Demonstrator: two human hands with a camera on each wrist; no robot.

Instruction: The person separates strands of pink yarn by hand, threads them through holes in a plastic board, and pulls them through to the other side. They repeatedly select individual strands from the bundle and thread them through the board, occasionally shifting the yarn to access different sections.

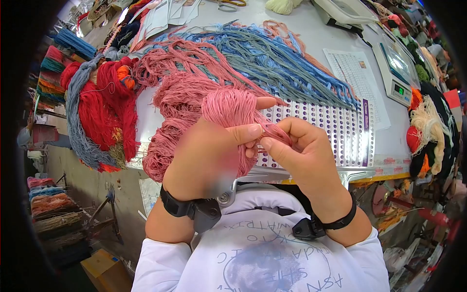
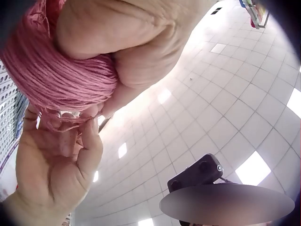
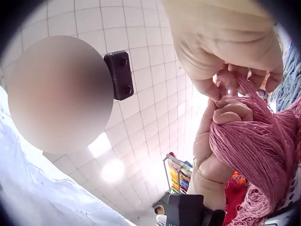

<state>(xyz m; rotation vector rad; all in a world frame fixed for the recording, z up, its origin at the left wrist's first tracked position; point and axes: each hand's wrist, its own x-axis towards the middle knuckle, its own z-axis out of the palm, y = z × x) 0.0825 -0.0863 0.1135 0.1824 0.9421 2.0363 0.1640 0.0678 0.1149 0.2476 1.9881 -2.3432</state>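
Note:
A pink yarn skein (image 1: 228, 107) is looped over my left hand (image 1: 206, 151), whose fingers grip it. In the left wrist view the wound skein (image 2: 61, 70) bulges out below the curled fingers. My right hand (image 1: 311, 151) pinches a few pink strands (image 1: 276, 134) just right of the skein, its thumb and fingertips close to the left thumb. Both hands' fingertips meet at these strands in the right wrist view, where the skein (image 3: 258, 141) hangs from the left hand. More loose pink yarn (image 1: 170, 126) heaps on the table beneath and left of the hands.
Blue and grey-green yarn (image 1: 272, 58) spreads across the table behind the hands, beside a sheet with purple dots (image 1: 331, 131). A digital scale (image 1: 396, 73) stands at right. Red yarn (image 1: 107, 97) hangs at the left edge; scissors (image 1: 228, 6) lie at the back.

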